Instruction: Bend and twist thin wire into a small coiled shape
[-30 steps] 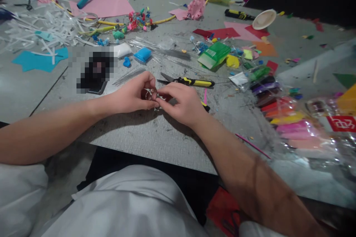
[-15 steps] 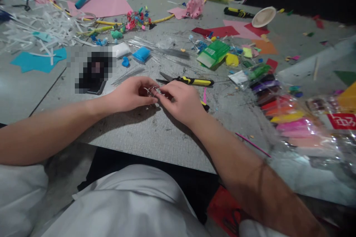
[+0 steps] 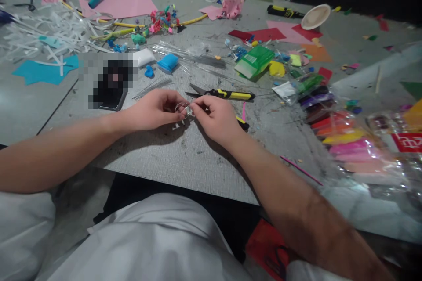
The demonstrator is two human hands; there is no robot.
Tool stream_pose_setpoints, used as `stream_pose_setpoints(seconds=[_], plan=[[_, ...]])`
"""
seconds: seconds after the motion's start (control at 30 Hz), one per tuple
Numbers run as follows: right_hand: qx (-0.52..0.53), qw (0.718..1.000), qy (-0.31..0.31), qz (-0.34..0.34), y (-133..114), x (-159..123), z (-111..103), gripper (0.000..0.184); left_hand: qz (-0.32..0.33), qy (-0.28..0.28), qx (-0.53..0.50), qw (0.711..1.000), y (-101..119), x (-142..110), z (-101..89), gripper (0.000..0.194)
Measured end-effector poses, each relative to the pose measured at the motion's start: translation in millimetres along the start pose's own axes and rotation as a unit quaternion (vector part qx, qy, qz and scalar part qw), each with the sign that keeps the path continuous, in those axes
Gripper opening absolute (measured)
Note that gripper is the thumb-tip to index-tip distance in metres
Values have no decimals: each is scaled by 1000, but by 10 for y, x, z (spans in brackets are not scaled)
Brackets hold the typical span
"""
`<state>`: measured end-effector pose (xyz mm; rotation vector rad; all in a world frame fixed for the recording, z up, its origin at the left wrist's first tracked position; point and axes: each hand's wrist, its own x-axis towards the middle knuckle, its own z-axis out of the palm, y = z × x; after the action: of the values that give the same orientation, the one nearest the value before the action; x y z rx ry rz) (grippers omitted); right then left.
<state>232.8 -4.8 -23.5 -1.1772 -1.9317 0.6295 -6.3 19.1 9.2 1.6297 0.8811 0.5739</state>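
Between my two hands is a small piece of bent silvery wire (image 3: 187, 110), looped and partly hidden by the fingers. My left hand (image 3: 161, 109) is closed on its left side, thumb and fingers pinching it. My right hand (image 3: 216, 116) pinches at its right end with thumb and forefinger. Just behind the fingers lie scissors (image 3: 231, 95) with black and yellow handles, blades apart and pointing left. Under my right hand, a second black and yellow handle (image 3: 243, 123) shows in part. Straight thin wires (image 3: 153, 88) lie behind my left hand.
A phone (image 3: 114, 85), partly blurred out, lies left. Blue clay packet (image 3: 168, 63), green packet (image 3: 255, 61) and more wires (image 3: 194, 59) lie behind. Several colored clay packs (image 3: 346, 136) fill the right. White paper strips (image 3: 59, 30) heap at far left. A pink stick (image 3: 301, 170) lies near the front edge.
My right hand's fingertips have drawn slightly back and closed into a tighter pinch, so more of the wire shows. My left hand has stayed nearly in place.
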Motion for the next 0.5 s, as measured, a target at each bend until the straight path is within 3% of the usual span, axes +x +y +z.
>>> stream_pose_setpoints(seconds=[0.13, 0.23, 0.37, 0.5], plan=[[48, 997, -12, 54, -14, 6, 4, 19, -7, -11, -78, 997, -1, 20, -1, 24], [48, 998, -4, 49, -38, 0, -4, 19, -16, 3, -114, 993, 30, 19, 18, 20], [35, 999, 6, 39, -54, -12, 0, 22, -19, 21, -95, 995, 47, 22, 22, 12], [114, 989, -14, 92, -54, -6, 29, 31, -17, 9, -86, 996, 32, 26, -6, 8]])
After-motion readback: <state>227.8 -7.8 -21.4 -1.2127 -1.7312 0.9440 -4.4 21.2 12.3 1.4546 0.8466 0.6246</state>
